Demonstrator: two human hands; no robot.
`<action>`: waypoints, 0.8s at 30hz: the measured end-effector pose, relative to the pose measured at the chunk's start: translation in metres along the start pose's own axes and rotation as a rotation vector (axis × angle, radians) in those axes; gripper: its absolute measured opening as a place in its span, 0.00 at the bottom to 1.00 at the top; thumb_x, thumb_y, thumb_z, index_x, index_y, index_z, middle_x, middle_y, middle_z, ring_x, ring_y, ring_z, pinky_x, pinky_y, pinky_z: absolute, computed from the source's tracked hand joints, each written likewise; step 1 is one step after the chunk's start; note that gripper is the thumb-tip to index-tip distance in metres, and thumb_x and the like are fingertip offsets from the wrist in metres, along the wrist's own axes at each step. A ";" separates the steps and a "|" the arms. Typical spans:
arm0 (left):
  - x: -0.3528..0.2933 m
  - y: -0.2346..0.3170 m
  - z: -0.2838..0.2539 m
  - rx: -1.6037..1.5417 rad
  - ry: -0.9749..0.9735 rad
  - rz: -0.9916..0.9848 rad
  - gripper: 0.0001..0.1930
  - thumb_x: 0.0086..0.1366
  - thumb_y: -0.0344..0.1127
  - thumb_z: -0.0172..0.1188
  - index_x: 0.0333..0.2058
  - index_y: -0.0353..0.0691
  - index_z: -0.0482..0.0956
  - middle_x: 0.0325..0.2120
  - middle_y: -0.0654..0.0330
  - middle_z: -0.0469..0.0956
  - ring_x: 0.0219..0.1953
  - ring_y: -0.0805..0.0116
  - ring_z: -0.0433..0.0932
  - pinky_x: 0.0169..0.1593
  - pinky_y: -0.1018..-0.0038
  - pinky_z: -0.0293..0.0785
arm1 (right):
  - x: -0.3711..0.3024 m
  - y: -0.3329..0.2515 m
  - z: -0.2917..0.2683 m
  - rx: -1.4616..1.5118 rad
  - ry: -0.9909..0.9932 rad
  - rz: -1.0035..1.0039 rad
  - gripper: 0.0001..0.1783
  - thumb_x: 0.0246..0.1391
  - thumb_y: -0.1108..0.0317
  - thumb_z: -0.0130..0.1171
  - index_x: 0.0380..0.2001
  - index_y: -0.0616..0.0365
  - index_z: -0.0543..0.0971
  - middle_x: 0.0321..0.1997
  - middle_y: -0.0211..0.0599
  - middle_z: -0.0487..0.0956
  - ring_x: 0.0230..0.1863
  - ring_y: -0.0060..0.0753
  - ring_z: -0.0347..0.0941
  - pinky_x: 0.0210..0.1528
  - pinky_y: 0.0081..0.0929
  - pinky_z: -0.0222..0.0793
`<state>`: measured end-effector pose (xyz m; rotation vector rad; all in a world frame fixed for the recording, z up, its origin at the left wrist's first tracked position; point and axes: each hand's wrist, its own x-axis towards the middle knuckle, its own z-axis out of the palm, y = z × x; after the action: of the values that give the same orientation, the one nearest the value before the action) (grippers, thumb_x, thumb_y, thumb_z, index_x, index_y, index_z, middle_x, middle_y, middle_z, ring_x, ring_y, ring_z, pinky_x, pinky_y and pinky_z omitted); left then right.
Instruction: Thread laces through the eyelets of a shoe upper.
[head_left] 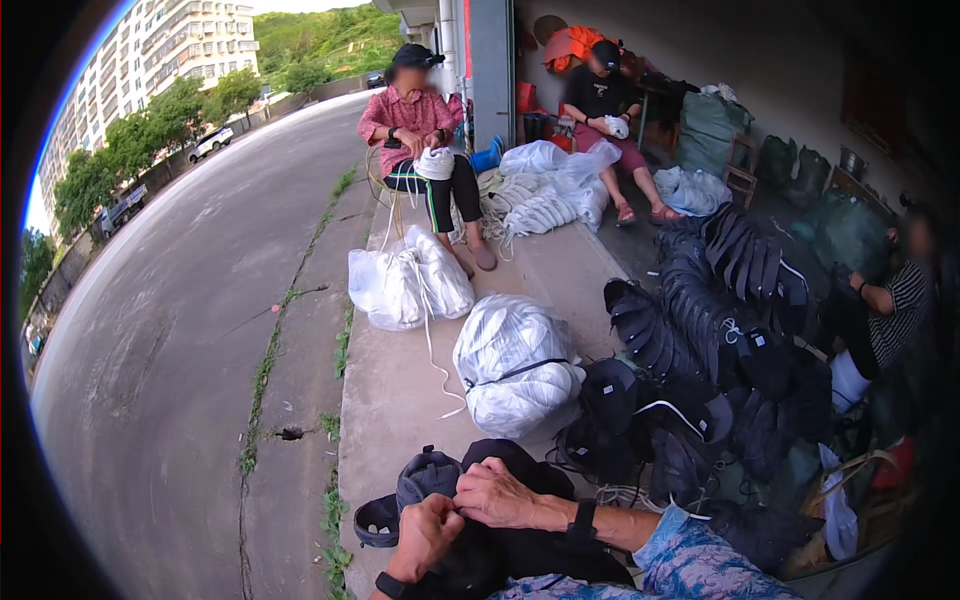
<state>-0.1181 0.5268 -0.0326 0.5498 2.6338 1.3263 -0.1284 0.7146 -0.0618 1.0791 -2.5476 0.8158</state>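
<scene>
- Two hands, on the worker's side of the white wrapped bundle [517,365]: left hand [428,532] and right hand [497,494], both closed, fingertips pinched close together; what lies between them I cannot tell from here.
- Dark grey shoe upper [428,478]: also this side of the bundle, toward its left, directly behind the left hand and beside the right hand's fingertips.
- Concrete ledge [390,410]: supports the bundle; beyond the bundle sit two people, one in a red patterned shirt [400,118].
- Heaped black uppers [700,300]: crowd the bundle's right.
- Ledge edge, with weeds [334,510]: left of the bundle; past it, a broad paved yard [170,330].
</scene>
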 end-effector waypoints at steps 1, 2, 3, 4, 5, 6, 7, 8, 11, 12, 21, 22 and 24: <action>0.002 -0.002 0.001 -0.066 -0.014 -0.033 0.08 0.51 0.30 0.59 0.29 0.30 0.79 0.17 0.49 0.77 0.19 0.63 0.79 0.27 0.71 0.73 | 0.001 0.002 0.003 0.003 0.011 0.036 0.05 0.45 0.64 0.63 0.27 0.48 0.79 0.33 0.27 0.72 0.43 0.31 0.66 0.47 0.36 0.55; 0.001 -0.006 0.000 -0.134 -0.019 -0.078 0.08 0.52 0.30 0.59 0.29 0.30 0.79 0.17 0.50 0.76 0.19 0.64 0.78 0.27 0.71 0.73 | 0.004 0.001 0.002 0.007 0.017 0.054 0.05 0.45 0.64 0.63 0.27 0.48 0.79 0.33 0.27 0.72 0.43 0.31 0.66 0.47 0.36 0.55; 0.002 -0.008 0.000 -0.115 -0.066 -0.103 0.09 0.52 0.32 0.60 0.31 0.33 0.80 0.18 0.49 0.77 0.21 0.61 0.80 0.28 0.70 0.74 | 0.007 0.000 -0.004 0.074 -0.005 0.122 0.05 0.45 0.65 0.63 0.27 0.50 0.79 0.33 0.27 0.73 0.42 0.31 0.67 0.48 0.35 0.56; 0.002 -0.008 -0.002 -0.116 -0.077 -0.105 0.09 0.52 0.32 0.60 0.31 0.33 0.80 0.18 0.49 0.77 0.21 0.61 0.80 0.28 0.70 0.74 | 0.013 0.002 -0.009 0.141 -0.029 0.185 0.05 0.45 0.66 0.64 0.28 0.51 0.80 0.32 0.27 0.74 0.42 0.31 0.68 0.49 0.34 0.58; 0.001 -0.004 -0.004 0.023 -0.124 0.001 0.09 0.52 0.33 0.61 0.32 0.35 0.81 0.19 0.50 0.78 0.22 0.59 0.80 0.29 0.68 0.75 | 0.019 0.005 -0.011 0.309 0.135 0.209 0.06 0.46 0.66 0.64 0.27 0.55 0.80 0.31 0.30 0.74 0.40 0.36 0.69 0.46 0.34 0.62; 0.000 -0.002 -0.005 0.157 -0.163 0.099 0.09 0.53 0.34 0.61 0.32 0.37 0.81 0.19 0.50 0.79 0.23 0.57 0.81 0.30 0.66 0.76 | 0.033 -0.001 -0.029 0.410 0.248 0.201 0.06 0.48 0.68 0.64 0.28 0.58 0.79 0.32 0.33 0.75 0.38 0.37 0.71 0.42 0.32 0.66; -0.002 0.000 -0.006 0.182 -0.172 0.112 0.10 0.53 0.37 0.62 0.34 0.42 0.82 0.21 0.52 0.80 0.27 0.54 0.81 0.32 0.63 0.77 | 0.041 -0.005 -0.046 0.459 0.280 0.214 0.06 0.50 0.68 0.63 0.29 0.59 0.79 0.32 0.33 0.75 0.37 0.36 0.71 0.42 0.29 0.66; -0.001 0.001 -0.006 0.176 -0.168 0.090 0.10 0.53 0.37 0.62 0.34 0.42 0.82 0.21 0.52 0.80 0.27 0.54 0.81 0.32 0.63 0.77 | 0.047 -0.007 -0.052 0.513 0.306 0.223 0.06 0.52 0.69 0.63 0.30 0.60 0.78 0.32 0.34 0.75 0.36 0.34 0.71 0.41 0.27 0.66; -0.004 -0.002 -0.001 0.220 -0.194 0.124 0.10 0.53 0.38 0.63 0.34 0.44 0.82 0.22 0.53 0.80 0.27 0.51 0.81 0.33 0.61 0.77 | 0.039 -0.005 -0.036 0.797 0.208 0.425 0.09 0.60 0.66 0.58 0.33 0.61 0.76 0.32 0.27 0.74 0.37 0.21 0.69 0.43 0.20 0.65; -0.006 -0.004 0.001 0.218 -0.183 0.090 0.10 0.53 0.38 0.63 0.34 0.44 0.82 0.22 0.53 0.80 0.27 0.51 0.81 0.33 0.61 0.77 | 0.034 -0.006 -0.028 1.010 0.170 0.525 0.10 0.63 0.62 0.53 0.34 0.58 0.76 0.34 0.25 0.74 0.39 0.19 0.69 0.44 0.21 0.65; 0.013 0.007 0.005 0.133 -0.151 0.084 0.05 0.54 0.31 0.59 0.29 0.39 0.78 0.17 0.54 0.76 0.22 0.59 0.78 0.27 0.67 0.72 | 0.024 0.015 -0.044 1.574 0.140 0.785 0.11 0.64 0.57 0.52 0.32 0.52 0.71 0.19 0.19 0.62 0.17 0.13 0.56 0.27 0.19 0.67; 0.017 0.006 0.004 0.002 -0.162 0.036 0.05 0.54 0.30 0.58 0.29 0.36 0.78 0.16 0.56 0.75 0.20 0.66 0.77 0.26 0.70 0.71 | 0.022 0.016 -0.050 1.525 0.128 0.812 0.11 0.64 0.57 0.52 0.32 0.52 0.71 0.18 0.18 0.61 0.16 0.13 0.55 0.26 0.19 0.66; 0.024 0.012 -0.001 -0.118 -0.236 -0.036 0.05 0.55 0.29 0.56 0.28 0.33 0.77 0.16 0.65 0.71 0.20 0.78 0.69 0.25 0.77 0.66 | 0.012 0.026 -0.057 1.475 0.077 0.781 0.12 0.65 0.58 0.51 0.33 0.53 0.71 0.18 0.18 0.61 0.16 0.12 0.55 0.25 0.19 0.64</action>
<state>-0.1378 0.5419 -0.0212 0.5992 2.3504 1.3077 -0.1547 0.7559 -0.0213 0.0728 -1.9475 3.0190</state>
